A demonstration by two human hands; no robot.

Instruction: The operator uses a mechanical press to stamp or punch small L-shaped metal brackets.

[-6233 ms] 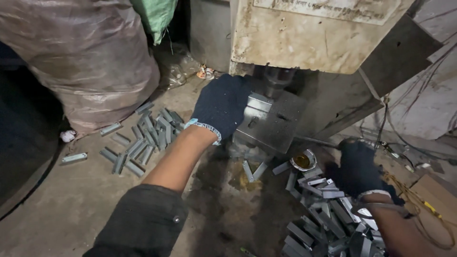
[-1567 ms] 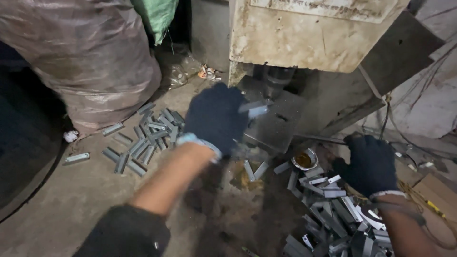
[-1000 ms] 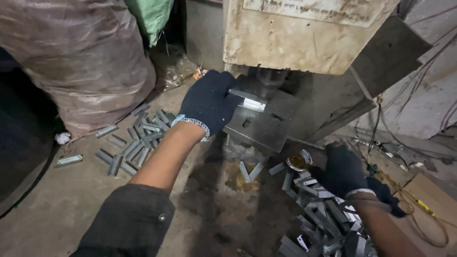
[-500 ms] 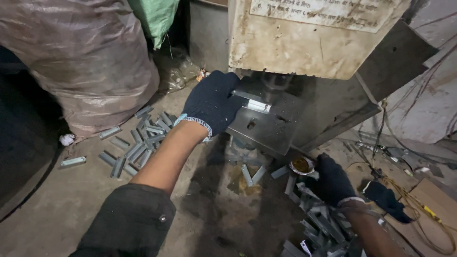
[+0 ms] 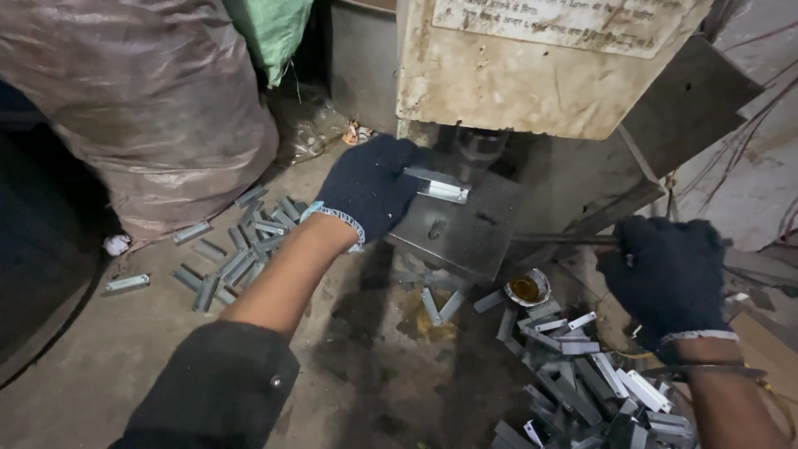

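Metal strip (image 5: 438, 186), short and pale grey, lies on the flat steel bed (image 5: 465, 233) of the press, right under the dark ram (image 5: 478, 150), and my left hand (image 5: 370, 187) has it by its near end. I see the dark knit glove with the fingers curled around that end of the strip, so the hand is closed on it, the cuff of the glove showing a pale edge at the wrist. Above it hangs the worn cream housing (image 5: 540, 66) of the press with a plate of writing on its front.

My right hand (image 5: 669, 274), gloved the same way, sits well apart to the right, beside a thin rod (image 5: 565, 239) that runs out from the press. The back of the glove faces me and the fingers are tucked out of sight (I cannot tell whether they are gripping the rod or just resting there).

Below that hand a heap of similar metal pieces (image 5: 582, 382) spreads over the dirty floor, and a small round tin (image 5: 527, 288) with brownish liquid stands at its edge, just below the press bed. A second scatter of grey pieces (image 5: 241, 245) lies to the left of my forearm, near a big bulging sack (image 5: 150, 100) with a green bag (image 5: 270, 33) behind it.
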